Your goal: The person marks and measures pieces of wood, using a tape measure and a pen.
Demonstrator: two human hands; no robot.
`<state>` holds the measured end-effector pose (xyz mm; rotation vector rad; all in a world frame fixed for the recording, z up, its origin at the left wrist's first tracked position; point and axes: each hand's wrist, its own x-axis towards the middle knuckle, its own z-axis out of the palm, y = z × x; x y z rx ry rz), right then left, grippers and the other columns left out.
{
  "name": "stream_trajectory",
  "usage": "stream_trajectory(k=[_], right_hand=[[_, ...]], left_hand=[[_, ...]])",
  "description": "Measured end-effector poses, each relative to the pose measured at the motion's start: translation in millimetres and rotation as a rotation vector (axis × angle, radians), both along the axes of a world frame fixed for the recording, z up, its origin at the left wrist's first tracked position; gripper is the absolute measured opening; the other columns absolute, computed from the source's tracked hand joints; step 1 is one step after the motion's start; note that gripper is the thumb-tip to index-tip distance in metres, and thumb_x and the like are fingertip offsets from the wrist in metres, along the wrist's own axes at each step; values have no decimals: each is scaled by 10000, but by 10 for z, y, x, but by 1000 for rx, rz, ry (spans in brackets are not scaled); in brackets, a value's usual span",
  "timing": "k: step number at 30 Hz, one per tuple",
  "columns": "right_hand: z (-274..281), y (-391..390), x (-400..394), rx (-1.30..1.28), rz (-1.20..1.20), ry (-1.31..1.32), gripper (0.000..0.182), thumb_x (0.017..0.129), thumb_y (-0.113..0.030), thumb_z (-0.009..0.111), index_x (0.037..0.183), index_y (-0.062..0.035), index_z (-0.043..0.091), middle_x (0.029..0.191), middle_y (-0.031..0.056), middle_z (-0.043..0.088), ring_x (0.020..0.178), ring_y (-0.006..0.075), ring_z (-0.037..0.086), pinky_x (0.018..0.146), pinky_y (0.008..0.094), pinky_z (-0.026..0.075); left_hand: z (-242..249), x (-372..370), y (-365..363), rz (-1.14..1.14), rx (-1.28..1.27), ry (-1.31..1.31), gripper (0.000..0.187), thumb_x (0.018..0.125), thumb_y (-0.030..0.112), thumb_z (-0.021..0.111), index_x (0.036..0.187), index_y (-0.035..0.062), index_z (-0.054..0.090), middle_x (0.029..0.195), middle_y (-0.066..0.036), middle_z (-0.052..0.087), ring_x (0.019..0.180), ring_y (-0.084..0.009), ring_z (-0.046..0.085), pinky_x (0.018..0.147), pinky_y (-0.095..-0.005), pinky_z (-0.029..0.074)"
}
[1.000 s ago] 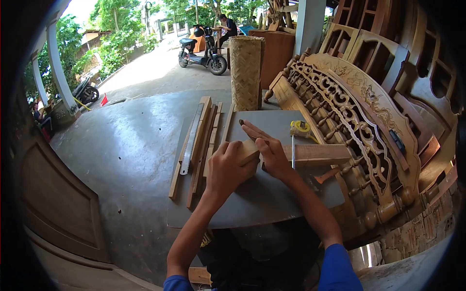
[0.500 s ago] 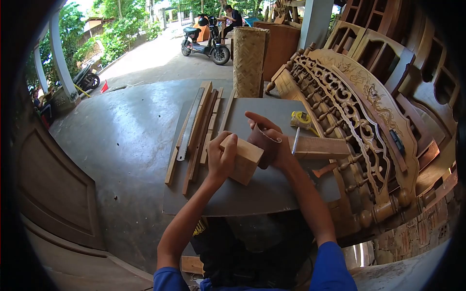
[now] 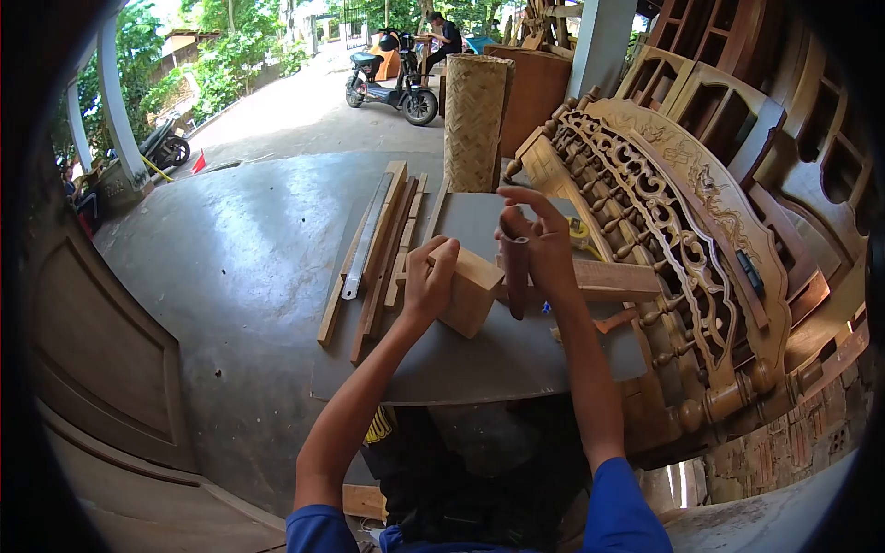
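Note:
My left hand (image 3: 430, 284) is closed around a pale wooden block (image 3: 474, 302), gripping its left end above a grey board (image 3: 442, 376). Just right of the block, my right hand (image 3: 548, 251) holds a curled brown sheet of sandpaper (image 3: 516, 281), its lower edge hanging beside the block's end. The right index finger is raised and bent. Behind that hand lies a squared length of wood (image 3: 619, 280), with a yellow tape measure (image 3: 581, 232) partly hidden beyond it.
Several wooden strips (image 3: 395, 253) and a metal ruler (image 3: 369, 232) lie on the board's left. A woven bamboo cylinder (image 3: 475, 120) stands behind. Carved furniture panels (image 3: 645, 175) lean at the right. A scooter (image 3: 392, 83) and a seated person (image 3: 446, 41) are farther back.
My right hand has lifted and turned, and the sandpaper now hangs more upright and rolled. The block has shifted slightly up and right with my left hand.

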<state>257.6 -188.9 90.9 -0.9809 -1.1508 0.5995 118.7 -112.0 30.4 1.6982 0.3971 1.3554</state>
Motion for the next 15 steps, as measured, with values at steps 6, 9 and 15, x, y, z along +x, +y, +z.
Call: stream_trajectory(k=[6,9,15], right_hand=[[-32,89,-330,133,-350,-567,311,880,-164,533,1163,-39,558,1065,140,563,924,272,579,825,344,449],[-159,-176,-518,-27,-480,-892,462,916,-292,397,1296,-31,435,1298,200,426,1241,375,347,1025,470,238],[-129,-121,-568,-202,-510,-886,600,915,-377,343,1394,-27,256,1432,193,236,1355,366,134,1048,573,98]], left_hand=[[-42,68,78,-1,6,-45,344,894,236,447,660,-17,449,558,-22,392,566,-82,369,506,-287,303],[-64,95,118,-27,-24,-65,348,877,247,436,634,-2,424,544,-14,377,549,-79,352,488,-282,283],[-127,133,194,26,162,-97,331,844,242,418,622,-3,433,542,-25,393,536,-96,357,491,-293,292]])
